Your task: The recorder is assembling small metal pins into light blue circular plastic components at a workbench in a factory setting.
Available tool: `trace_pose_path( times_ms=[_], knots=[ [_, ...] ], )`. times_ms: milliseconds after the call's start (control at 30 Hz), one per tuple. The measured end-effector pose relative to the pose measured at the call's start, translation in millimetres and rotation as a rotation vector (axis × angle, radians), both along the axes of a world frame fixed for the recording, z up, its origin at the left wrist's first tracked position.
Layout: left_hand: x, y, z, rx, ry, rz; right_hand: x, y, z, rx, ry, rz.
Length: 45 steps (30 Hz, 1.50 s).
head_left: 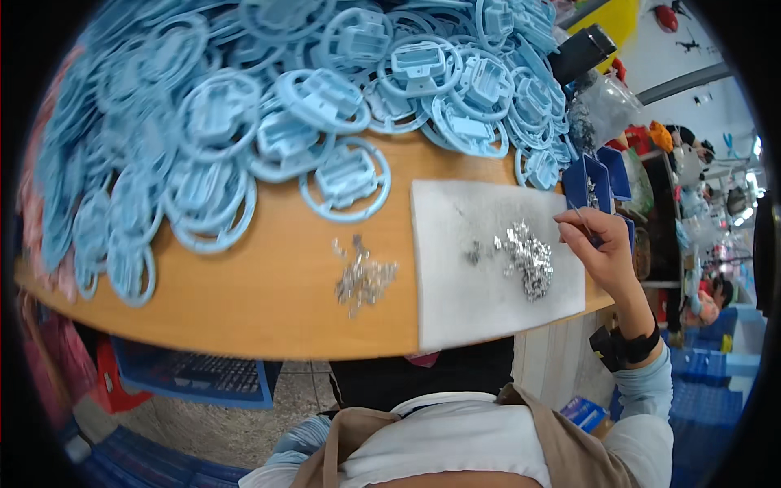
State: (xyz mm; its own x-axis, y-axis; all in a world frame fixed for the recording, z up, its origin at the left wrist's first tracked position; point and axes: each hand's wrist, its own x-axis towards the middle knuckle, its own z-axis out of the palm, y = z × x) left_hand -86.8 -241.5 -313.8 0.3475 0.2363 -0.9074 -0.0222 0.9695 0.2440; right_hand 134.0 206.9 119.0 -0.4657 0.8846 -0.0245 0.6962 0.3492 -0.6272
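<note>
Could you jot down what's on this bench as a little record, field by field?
Surface: wooden table
Big pile: light blue plastic ring parts, heaped across the far side
Mat: white pad at the right of the table
On the mat: heap of small shiny metal pieces
Off the mat: smaller scatter of metal pieces on the bare wood
Right hand: raised at the pad's right edge, fingers pinched on a thin tool
Left hand: not in view
Beside the hand: small dark blue tray

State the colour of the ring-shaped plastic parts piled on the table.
Light blue; the ring-shaped plastic parts show best in the head view, heaped across the wooden table.
</note>
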Motion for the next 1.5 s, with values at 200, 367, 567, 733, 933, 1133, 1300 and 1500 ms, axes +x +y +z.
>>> trace_pose_path(
  times_ms=[200,367,567,733,933,1133,1300,1500],
  knots=[
    [-85.6,54.7,27.0,-0.011,0.053,-0.052,-17.1,34.2,9.7,-0.126,0.005,-0.096],
    [-130.4,67.1,40.9,0.018,0.102,-0.089,-31.3,15.0,-0.8,-0.193,-0.159,0.026],
    [-172.4,37.4,22.4,0.343,0.066,-0.128,-44.5,-25.5,-84.1,0.199,-0.173,0.270],
    [-181.4,65.4,80.9,0.239,0.334,-0.241,-51.6,-12.8,-86.9,0.079,0.207,-0.041],
    [-168.7,160.9,265.8,0.810,0.399,-0.240,-24.1,3.8,-85.3,-0.127,0.351,-0.053],
    [-105.0,270.0,379.9,1.340,0.578,-0.371,-40.6,14.9,-111.0,0.356,-0.009,-0.091],
    [-31.6,358.6,397.8,1.614,0.579,-0.695,-41.6,9.8,-109.1,0.264,0.089,-0.198],
    [26.4,428.9,405.9,1.701,0.491,-0.846,4.4,-27.6,-66.4,0.166,0.442,-0.154]
  ],
)
